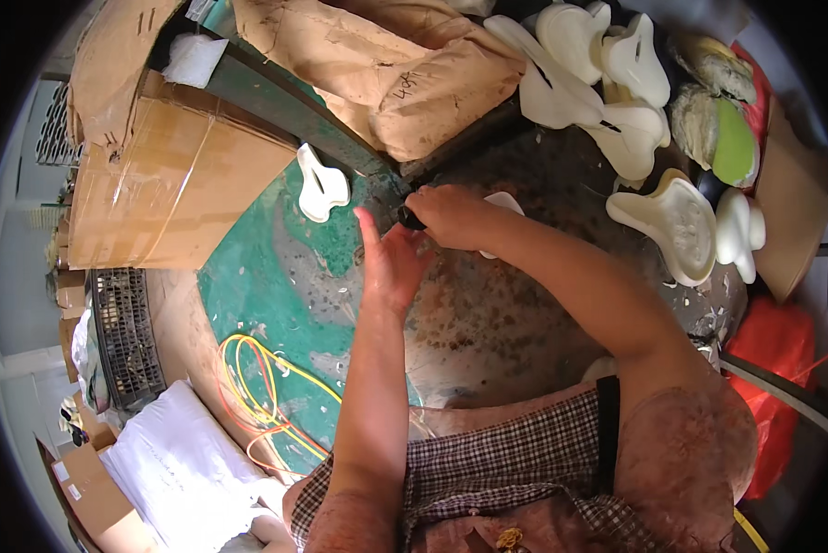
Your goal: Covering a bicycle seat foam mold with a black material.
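Note:
My right hand (455, 217) is closed around a small black object (410, 218), whose kind I cannot make out. Just below it is my left hand (394, 263), palm turned up and thumb stretched out; its fingertips lie close to the black object and are partly hidden. Beyond the left thumb, a cream foam bicycle saddle pad (324, 187) rests on the green surface. Another pale piece (504, 203) shows from behind my right forearm, mostly covered by it.
Cream saddle pads (561, 78) are heaped at the far right, with a wide one (672, 230) nearer. A brown paper sack (386, 74) and a cardboard box (174, 184) stand at the back. Yellow and orange cords (248, 382) coil at left, near a white sack (188, 470).

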The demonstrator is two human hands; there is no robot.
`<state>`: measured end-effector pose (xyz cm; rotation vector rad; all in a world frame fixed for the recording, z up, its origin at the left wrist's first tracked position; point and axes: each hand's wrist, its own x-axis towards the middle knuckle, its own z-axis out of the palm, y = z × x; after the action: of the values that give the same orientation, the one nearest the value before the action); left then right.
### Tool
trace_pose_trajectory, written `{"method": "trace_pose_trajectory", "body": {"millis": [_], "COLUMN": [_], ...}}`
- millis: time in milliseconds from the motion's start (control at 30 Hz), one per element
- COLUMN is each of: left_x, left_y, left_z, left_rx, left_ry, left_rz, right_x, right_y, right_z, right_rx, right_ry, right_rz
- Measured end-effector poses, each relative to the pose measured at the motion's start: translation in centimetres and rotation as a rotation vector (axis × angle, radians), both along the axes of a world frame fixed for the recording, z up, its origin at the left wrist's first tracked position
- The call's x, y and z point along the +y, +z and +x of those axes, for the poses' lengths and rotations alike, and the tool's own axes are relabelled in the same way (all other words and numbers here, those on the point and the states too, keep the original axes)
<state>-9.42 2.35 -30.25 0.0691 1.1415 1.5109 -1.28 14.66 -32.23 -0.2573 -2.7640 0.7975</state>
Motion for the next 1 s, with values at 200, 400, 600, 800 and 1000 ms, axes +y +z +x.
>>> {"method": "trace_pose_trajectory", "body": {"millis": [200,400,600,800,1000], "left_x": [1.2,2.1,2.7,1.8,1.7], "left_y": [2.3,1.9,2.5,1.2,3.1], "left_z": [1.2,3.2,4.1,2.1,2.0], "left_rx": [-0.148,-0.241,0.113,0.889,0.943], "left_ry": [0.233,0.281,0.360,0.076,0.053], "left_rz": [0.145,0.381,0.334,0.246,0.266], "right_x": [-0.1,-1.0,-1.7,-2.5,-2.2], "right_y": [1.6,2.0,3.4,5.9,6.3], "right_z": [-0.3,-2.2,-2.6,-2.1,-0.9], "right_rx": [0.197,0.508,0.495,0.513,0.390], "right_ry": [-0.209,-0.744,-0.734,-0.741,-0.553], "right_rz": [-0.539,-1.355,-1.096,-1.763,-1.689]}}
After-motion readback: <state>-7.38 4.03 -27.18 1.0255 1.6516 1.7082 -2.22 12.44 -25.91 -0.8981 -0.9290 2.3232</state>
